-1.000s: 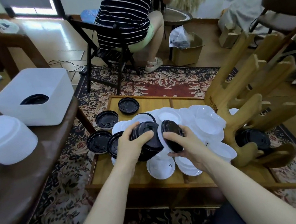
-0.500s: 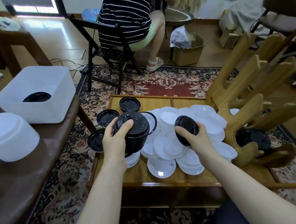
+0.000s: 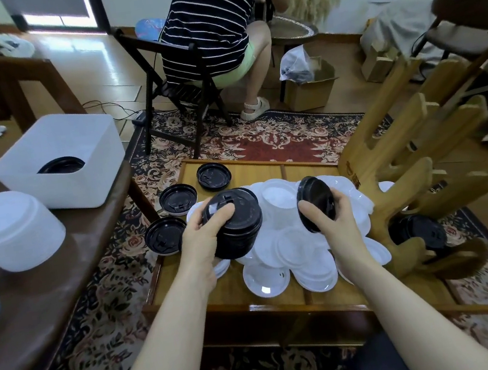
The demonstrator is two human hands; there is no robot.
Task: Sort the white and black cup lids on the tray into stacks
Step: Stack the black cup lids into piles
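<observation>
Where patterned rug (image 3: 276, 137) lies, wooden tray (image 3: 266, 172), brown table (image 3: 48, 288)

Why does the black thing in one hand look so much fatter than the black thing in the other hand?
The left hand grips a tall stack of black plastic cup lids, many nested together; the right hand holds what looks like only one or a few thin black lids. The stack stands nearly upright with its top showing, while the thin black lids are tipped on edge. Both are round, black and held above the white plastic lids.
</observation>
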